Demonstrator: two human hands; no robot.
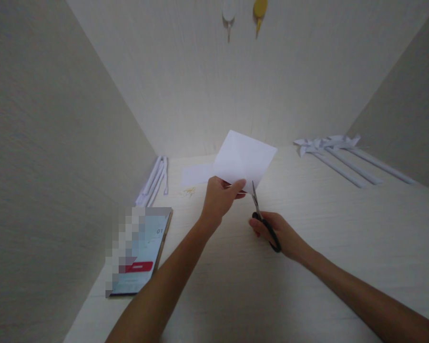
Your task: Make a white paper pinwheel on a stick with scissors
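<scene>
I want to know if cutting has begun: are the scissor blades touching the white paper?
Cannot tell. In the head view the scissors tip meets the paper edge, too small to separate.

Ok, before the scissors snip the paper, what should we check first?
1. Left hand has a firm pinch on the white paper: ok, thumb and fingers grip its lower corner.
2. Right hand holds the scissors properly: ok, fingers sit in the black handles.
3. Blades point away from the person: ok, tips aim up toward the paper's bottom edge.
4. Left fingers are out of the blades' way: cannot tell, the thumb looks very near the tips.
5. Blades are open and ready: cannot tell, too thin to see.
6. Phone and paper pinwheels are out of the way: ok, both lie off to the sides.
</scene>
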